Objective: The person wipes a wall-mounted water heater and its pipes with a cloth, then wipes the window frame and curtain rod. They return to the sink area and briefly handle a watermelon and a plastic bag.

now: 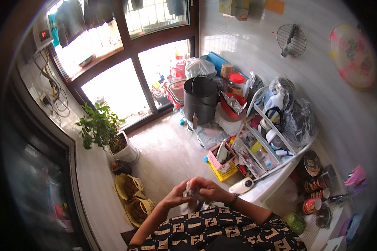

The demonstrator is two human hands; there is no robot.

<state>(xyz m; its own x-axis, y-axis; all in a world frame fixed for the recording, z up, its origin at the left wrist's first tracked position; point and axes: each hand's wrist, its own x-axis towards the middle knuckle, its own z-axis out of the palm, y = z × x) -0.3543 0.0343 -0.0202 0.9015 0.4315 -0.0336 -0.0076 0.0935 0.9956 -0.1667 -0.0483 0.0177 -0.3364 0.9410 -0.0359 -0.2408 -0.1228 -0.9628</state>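
Note:
Close in front of my patterned black shirt, both hands meet on a crumpled, whitish and dark thing (193, 199) that looks like thin plastic or cloth; its exact kind is unclear. My left hand (177, 195) grips it from the left side. On the right, my right hand (207, 189) has its fingers curled over the upper part, with a dark bracelet on the wrist. The lower end hangs below my fingers, partly hidden by them.
Yellow bags of round items (138, 210) stand at lower left, by a potted plant (122, 147). A black bucket (200, 100), a pink box (220, 155) on a yellow basket (227, 172), and a loaded white rack (260, 138) stand ahead and right. A watermelon (294, 222) lies lower right.

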